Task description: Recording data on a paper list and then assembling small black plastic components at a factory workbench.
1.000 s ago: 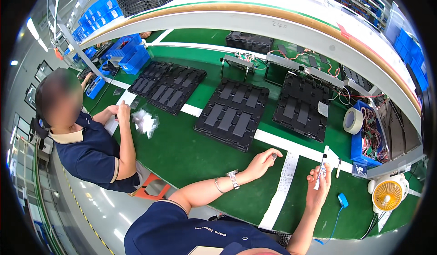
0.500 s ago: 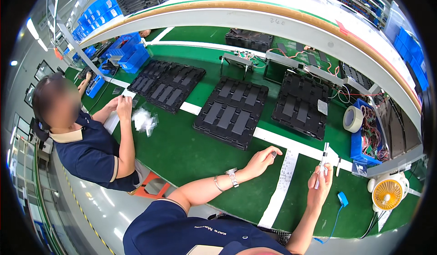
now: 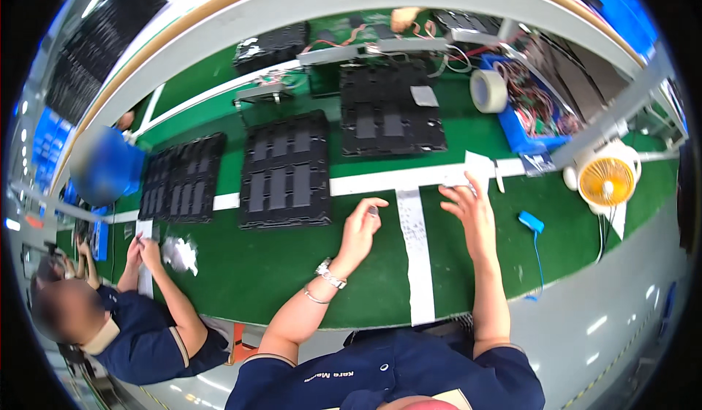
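Both forearms rose from the lower edge toward the middle of the frame, bare below dark blue short sleeves. The left hand [image 3: 363, 225] sat just left of centre, wrist bent back and ringed by a watch and a thin bracelet, its fingers [image 3: 372, 210] curled loosely together. The right hand [image 3: 468, 207] lay right of centre, palm down, fingers spread and pointing up-left.

— What is the person wearing?
— A dark navy short-sleeved shirt [image 3: 395, 377], with small light lettering on the chest; both forearms bare below the sleeves.
— Anything on the wrists?
— A silver metal watch [image 3: 329, 273] on the left wrist; beside it a thin bracelet [image 3: 314, 297]; right wrist bare.
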{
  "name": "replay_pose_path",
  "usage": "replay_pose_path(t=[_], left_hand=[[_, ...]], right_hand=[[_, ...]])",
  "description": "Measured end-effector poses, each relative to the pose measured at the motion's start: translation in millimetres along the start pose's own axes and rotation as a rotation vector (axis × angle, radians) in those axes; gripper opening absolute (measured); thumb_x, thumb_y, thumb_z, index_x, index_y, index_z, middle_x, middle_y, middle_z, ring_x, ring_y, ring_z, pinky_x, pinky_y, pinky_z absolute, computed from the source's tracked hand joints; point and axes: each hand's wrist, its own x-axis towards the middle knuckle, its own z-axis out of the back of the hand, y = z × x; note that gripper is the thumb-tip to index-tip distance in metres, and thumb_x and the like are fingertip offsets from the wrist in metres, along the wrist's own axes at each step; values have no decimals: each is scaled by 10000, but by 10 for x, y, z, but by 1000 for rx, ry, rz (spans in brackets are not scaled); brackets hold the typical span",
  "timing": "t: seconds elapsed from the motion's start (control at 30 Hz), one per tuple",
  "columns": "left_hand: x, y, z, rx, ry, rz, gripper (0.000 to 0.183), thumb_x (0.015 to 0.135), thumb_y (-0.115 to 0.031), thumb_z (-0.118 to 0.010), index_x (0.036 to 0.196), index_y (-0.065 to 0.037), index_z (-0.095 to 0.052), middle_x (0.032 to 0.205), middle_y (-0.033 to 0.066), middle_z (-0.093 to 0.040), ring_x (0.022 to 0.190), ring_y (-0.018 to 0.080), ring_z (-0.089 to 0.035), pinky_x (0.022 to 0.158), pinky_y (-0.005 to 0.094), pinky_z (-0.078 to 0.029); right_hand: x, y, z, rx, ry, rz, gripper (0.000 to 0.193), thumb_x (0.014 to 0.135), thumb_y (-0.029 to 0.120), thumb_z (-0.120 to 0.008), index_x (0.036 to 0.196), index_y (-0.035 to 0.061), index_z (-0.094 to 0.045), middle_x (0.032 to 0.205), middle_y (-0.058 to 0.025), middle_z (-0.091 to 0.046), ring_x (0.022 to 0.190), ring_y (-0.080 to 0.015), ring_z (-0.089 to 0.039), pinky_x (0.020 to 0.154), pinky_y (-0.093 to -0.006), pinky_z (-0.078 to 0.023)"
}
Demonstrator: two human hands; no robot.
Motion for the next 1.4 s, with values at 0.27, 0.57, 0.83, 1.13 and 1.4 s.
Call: replay_pose_path(t=[0.27,0.57,0.83,1.13,1.4], left_hand=[[7,-30,-1,60,-2,45,260,1058,-200,-398,1132,-35,-584,625,-45,-360,562,42,-321,512,232,-277],[8,-59,14,84,3,57,265,1051,-197,-397,1143,-40,-590,623,-38,-376,561,47,-334,512,237,-282],[21,-33,10,87,7,55,248,1037,-161,-401,1149,-46,-590,622,-41,-380,551,43,-328,503,232,-266],[12,10,10,123,18,2,279,1054,-199,-376,1170,-57,-587,645,-54,-397,528,21,-315,459,199,-245],[17,-50,-2,112,16,72,256,1042,-176,-399,1153,-43,-587,631,-36,-392,560,46,-339,511,236,-279]], right_hand=[[-32,108,55,141,2,-147,571,1016,392,-481,1437,13,-414,1209,-202,-643,957,-251,-680,818,-343,-520],[-35,-67,176,86,39,-155,360,984,188,-574,1311,51,-507,1192,-146,-652,644,-148,-628,571,-244,-497],[-37,42,103,216,25,-196,369,1019,214,-508,1321,5,-536,1229,-187,-620,536,-133,-597,482,-240,-473],[5,96,29,300,81,-169,770,1009,559,-349,1524,23,-147,1485,-250,-395,1135,-378,-627,895,-424,-545],[6,-6,247,85,16,-173,506,1016,285,-513,1446,50,-386,1164,-132,-630,897,-229,-689,790,-334,-545]])
